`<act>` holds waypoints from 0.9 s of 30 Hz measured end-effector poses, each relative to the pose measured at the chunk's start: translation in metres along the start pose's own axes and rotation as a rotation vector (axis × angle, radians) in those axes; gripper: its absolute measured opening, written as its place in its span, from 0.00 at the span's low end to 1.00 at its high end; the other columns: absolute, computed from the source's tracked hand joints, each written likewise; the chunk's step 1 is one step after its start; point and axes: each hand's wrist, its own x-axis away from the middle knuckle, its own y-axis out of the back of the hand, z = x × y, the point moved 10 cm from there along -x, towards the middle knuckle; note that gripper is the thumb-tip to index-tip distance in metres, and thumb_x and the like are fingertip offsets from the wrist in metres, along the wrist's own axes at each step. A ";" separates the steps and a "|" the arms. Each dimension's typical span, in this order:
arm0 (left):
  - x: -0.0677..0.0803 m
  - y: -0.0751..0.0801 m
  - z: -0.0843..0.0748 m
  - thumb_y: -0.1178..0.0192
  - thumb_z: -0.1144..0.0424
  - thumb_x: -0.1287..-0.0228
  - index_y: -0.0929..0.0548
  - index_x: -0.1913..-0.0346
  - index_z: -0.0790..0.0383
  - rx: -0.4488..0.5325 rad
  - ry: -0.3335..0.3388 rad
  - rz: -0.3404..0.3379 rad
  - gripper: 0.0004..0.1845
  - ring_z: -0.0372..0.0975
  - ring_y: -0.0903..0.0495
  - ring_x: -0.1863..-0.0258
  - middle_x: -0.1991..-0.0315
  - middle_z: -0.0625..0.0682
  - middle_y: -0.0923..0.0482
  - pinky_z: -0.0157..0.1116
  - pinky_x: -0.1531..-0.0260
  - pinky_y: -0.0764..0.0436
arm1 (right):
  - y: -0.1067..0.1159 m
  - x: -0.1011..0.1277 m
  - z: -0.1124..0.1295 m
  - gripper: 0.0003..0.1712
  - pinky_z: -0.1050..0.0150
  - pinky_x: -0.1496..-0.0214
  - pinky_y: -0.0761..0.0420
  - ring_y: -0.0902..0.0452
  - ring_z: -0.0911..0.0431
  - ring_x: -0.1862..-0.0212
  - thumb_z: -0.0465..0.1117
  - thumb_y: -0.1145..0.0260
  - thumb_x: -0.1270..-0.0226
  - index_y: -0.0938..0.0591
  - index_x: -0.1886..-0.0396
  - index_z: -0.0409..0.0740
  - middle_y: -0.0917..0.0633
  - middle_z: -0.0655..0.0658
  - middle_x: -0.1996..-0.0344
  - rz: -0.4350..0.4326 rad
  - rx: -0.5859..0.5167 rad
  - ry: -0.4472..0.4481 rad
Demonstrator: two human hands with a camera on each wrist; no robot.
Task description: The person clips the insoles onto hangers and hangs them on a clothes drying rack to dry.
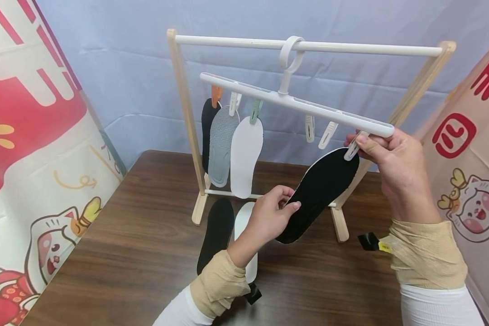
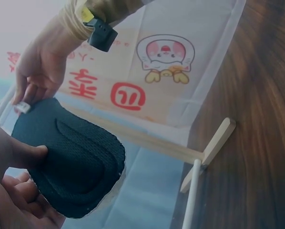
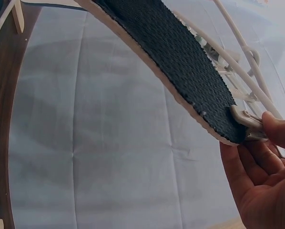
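Observation:
My left hand [image 1: 270, 215] pinches a black insole [image 1: 319, 194] near its lower end, thumb on the black face and fingers behind. The insole slants up to the right. At its upper end a white clothes peg [image 1: 352, 148] sits over the edge, and my right hand [image 1: 403, 165] pinches that peg between thumb and fingers. The peg hangs from the right end of a white clip hanger [image 1: 244, 88], which tilts down to the right. In the right wrist view the peg [image 3: 245, 119] straddles the insole's tip.
The hanger's hook [image 1: 292, 52] loops over the white bar [image 1: 371, 48] of a wooden stand [image 1: 183, 108]. A dark, a grey [image 1: 223, 149] and a white insole [image 1: 246, 158] hang at left. Two bare pegs [image 1: 328, 135] hang right of centre. A black insole [image 1: 216, 235] and a white one [image 1: 244, 215] lie on the table [image 1: 146, 235].

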 end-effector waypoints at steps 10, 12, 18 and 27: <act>0.000 -0.002 -0.001 0.33 0.61 0.32 0.17 0.51 0.58 0.001 0.002 0.006 0.10 0.35 0.23 0.63 0.61 0.47 0.13 0.33 0.59 0.25 | 0.004 -0.001 -0.001 0.11 0.73 0.60 0.17 0.11 0.61 0.62 0.26 0.32 0.34 0.11 0.56 0.40 0.08 0.47 0.66 0.019 0.027 -0.001; 0.000 -0.002 -0.002 0.33 0.61 0.32 0.17 0.52 0.58 -0.003 -0.003 0.005 0.10 0.35 0.23 0.63 0.61 0.47 0.13 0.32 0.59 0.25 | 0.004 -0.001 -0.003 0.11 0.73 0.60 0.17 0.11 0.61 0.61 0.27 0.32 0.34 0.11 0.55 0.41 0.08 0.47 0.65 0.022 0.044 -0.006; 0.000 -0.003 -0.004 0.33 0.60 0.32 0.18 0.51 0.59 0.003 -0.009 0.017 0.11 0.33 0.22 0.64 0.60 0.47 0.13 0.30 0.60 0.24 | 0.006 0.000 -0.005 0.11 0.73 0.59 0.17 0.14 0.62 0.61 0.31 0.30 0.34 0.11 0.53 0.41 0.08 0.47 0.63 0.021 0.060 -0.025; 0.001 -0.008 0.000 0.33 0.58 0.31 0.19 0.48 0.58 0.000 0.007 0.062 0.13 0.32 0.22 0.64 0.62 0.46 0.16 0.31 0.60 0.23 | 0.004 0.000 -0.007 0.11 0.73 0.61 0.19 0.15 0.61 0.61 0.32 0.31 0.32 0.12 0.52 0.42 0.08 0.47 0.63 0.042 0.067 -0.040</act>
